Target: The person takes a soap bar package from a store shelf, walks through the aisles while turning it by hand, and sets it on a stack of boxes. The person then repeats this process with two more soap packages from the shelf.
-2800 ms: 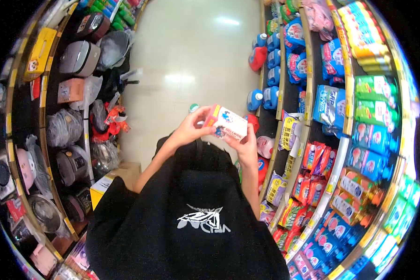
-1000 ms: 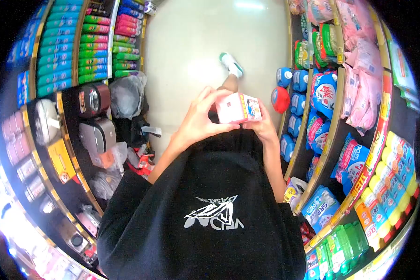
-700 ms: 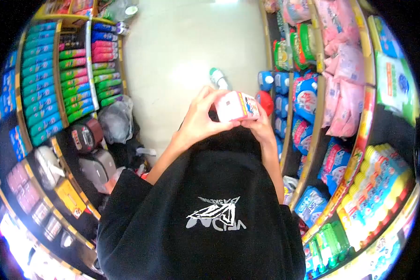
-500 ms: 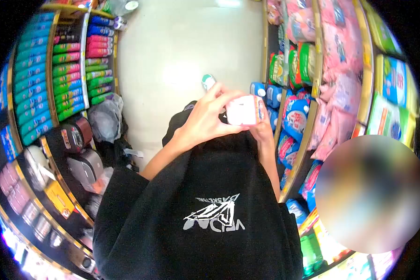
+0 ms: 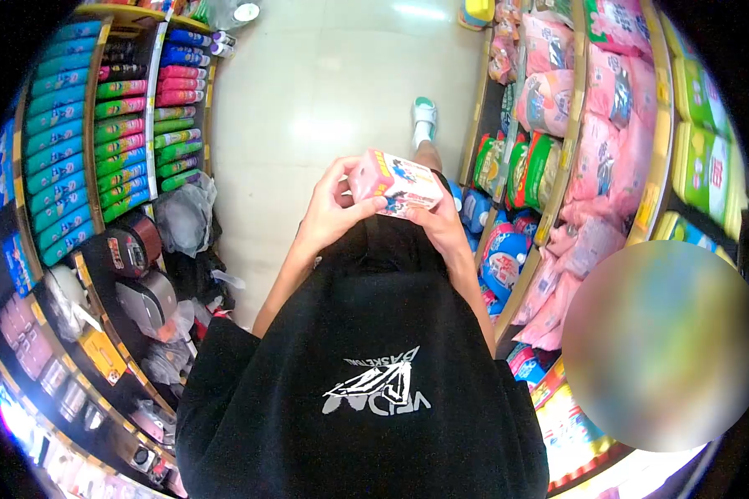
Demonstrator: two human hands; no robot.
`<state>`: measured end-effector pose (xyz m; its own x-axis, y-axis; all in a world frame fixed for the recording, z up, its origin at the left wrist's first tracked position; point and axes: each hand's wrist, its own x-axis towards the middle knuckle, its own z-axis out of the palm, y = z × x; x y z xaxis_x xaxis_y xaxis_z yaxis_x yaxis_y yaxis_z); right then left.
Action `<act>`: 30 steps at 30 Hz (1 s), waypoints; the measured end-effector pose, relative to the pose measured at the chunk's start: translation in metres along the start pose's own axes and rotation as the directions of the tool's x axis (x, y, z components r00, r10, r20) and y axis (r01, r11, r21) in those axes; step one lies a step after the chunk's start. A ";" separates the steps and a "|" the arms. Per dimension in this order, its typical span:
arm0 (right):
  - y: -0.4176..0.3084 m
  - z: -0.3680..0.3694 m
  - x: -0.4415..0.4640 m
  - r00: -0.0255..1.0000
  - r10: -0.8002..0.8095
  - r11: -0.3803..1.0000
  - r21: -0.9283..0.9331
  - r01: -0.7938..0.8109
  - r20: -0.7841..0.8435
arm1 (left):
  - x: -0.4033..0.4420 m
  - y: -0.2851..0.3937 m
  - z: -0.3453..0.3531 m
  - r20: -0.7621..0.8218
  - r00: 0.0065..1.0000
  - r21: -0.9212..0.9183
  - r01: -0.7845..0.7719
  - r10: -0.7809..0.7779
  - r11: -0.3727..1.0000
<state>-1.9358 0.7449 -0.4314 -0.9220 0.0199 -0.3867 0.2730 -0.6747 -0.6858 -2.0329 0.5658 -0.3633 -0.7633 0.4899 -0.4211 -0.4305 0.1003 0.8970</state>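
Observation:
A small pink and white printed box [image 5: 401,181] is held in front of my body at waist height. My left hand [image 5: 334,206] grips its left end, with the thumb along the near side and fingers behind. At the right end, my right hand [image 5: 439,223] holds the lower corner, its fingers partly hidden under the box. The pink end of the box faces left, and a printed face with blue and red figures is turned up.
Shelves of teal packets [image 5: 58,158] and green packets [image 5: 125,150] line the left side. Pink bags [image 5: 599,150] and blue bottles [image 5: 503,258] fill shelves on the right. A grey plastic bag [image 5: 187,214] hangs at the left shelf. Pale floor [image 5: 308,91] runs between; my foot in a sandal [image 5: 424,112] is forward.
The box has been turned and tilted, so its pink end and printed sides show instead of a white face. Both hands shifted slightly left, and a foot stepped forward on the right.

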 end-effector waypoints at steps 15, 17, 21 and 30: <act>-0.187 -0.043 0.204 0.966 0.236 0.926 -0.326 -0.191 0.105 | 0.180 0.070 0.052 -0.321 0.946 -0.240 -0.046 -0.035 0.970; -0.194 -0.058 0.223 0.962 0.254 0.926 -0.310 -0.214 0.095 | 0.203 0.073 0.057 -0.332 0.942 -0.210 -0.020 -0.052 0.977; -0.209 -0.062 0.234 0.952 0.294 0.935 -0.234 -0.267 0.088 | 0.226 0.079 0.057 -0.302 0.940 -0.227 0.091 -0.159 0.970; -0.224 -0.069 0.298 0.957 0.289 0.948 -0.135 -0.288 -0.017 | 0.311 0.107 0.033 -0.191 0.957 -0.234 0.171 -0.218 0.957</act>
<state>-2.2529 0.9529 -0.4358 -0.7991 -0.1629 -0.5787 0.5617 -0.5454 -0.6221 -2.3005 0.7570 -0.3940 -0.7289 0.2814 -0.6242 -0.6553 -0.0224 0.7551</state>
